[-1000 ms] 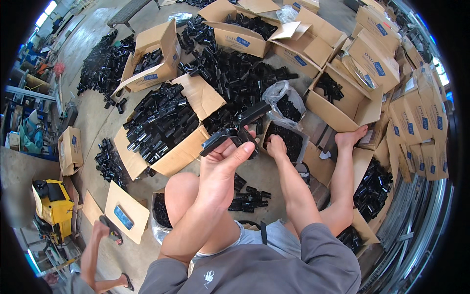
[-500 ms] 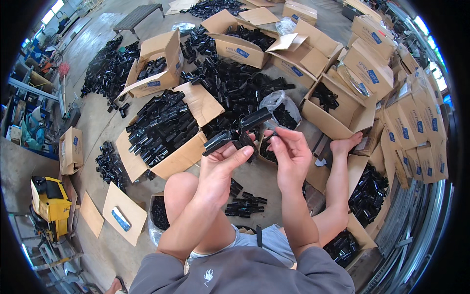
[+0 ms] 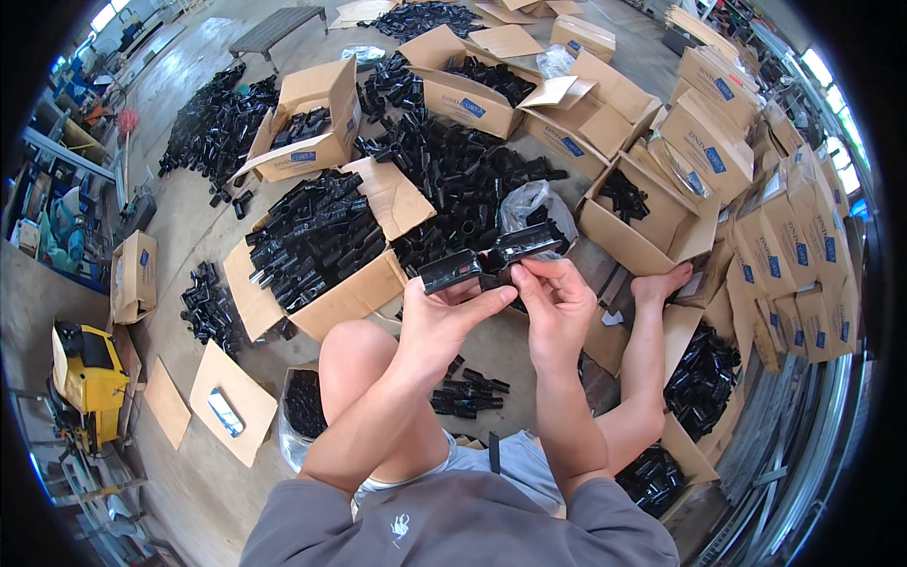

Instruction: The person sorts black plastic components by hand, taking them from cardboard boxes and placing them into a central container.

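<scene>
Left hand (image 3: 436,323) clamps a glossy, curved black part (image 3: 452,273); right hand (image 3: 559,307) pinches near its middle. Farther left sits a cardboard box (image 3: 351,300).

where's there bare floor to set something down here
Bare floor shows at left, between the small pile of black parts and the lone cardboard box; another patch lies below the cardboard sheet holding the phone-like device. Beyond the left hand and right hand it's crowded with open boxes and heaped black parts; stacked cartons and metal lengths fill the right side.
</scene>
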{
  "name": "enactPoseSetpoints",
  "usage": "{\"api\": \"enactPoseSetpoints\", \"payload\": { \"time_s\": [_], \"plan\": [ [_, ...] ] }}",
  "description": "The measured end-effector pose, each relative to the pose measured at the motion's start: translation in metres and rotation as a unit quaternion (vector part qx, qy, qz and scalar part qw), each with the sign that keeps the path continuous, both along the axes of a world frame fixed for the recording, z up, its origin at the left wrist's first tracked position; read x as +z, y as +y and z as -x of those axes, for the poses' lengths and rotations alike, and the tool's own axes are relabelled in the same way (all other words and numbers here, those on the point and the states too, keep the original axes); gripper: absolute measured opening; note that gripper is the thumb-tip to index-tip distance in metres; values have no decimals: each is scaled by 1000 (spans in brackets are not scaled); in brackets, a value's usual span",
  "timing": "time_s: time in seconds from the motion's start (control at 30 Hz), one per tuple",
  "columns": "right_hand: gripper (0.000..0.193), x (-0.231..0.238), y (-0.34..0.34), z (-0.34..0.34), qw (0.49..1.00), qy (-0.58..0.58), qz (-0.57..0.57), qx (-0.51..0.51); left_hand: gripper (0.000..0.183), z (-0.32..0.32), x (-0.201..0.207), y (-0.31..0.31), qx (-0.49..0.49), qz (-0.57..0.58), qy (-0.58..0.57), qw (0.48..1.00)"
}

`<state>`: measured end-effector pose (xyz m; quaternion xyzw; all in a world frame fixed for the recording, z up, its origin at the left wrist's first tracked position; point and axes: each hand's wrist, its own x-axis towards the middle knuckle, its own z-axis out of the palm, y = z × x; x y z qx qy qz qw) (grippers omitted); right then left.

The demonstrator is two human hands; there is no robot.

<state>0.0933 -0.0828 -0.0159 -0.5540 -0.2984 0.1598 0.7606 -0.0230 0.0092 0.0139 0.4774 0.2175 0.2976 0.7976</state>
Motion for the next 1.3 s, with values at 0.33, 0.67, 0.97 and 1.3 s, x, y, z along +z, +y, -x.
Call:
{"api": "enactPoseSetpoints", "payload": {
  "time_s": [0.33,0.67,0.97,1.3],
  "plan": [
    [10,1,-5,-2,992,101,-1,73,26,1,-20,1,32,-90,78,992],
    [10,-9,-6,-18,988,113,2,108,29,2,-17,2,44,-156,95,982],
    [12,-14,-10,-23,980,149,-9,133,28,-1,-13,1,16,-48,43,998],
    [13,-25,-14,-14,975,179,9,131,32,2,-19,5,14,-151,187,971]
  ]
}}
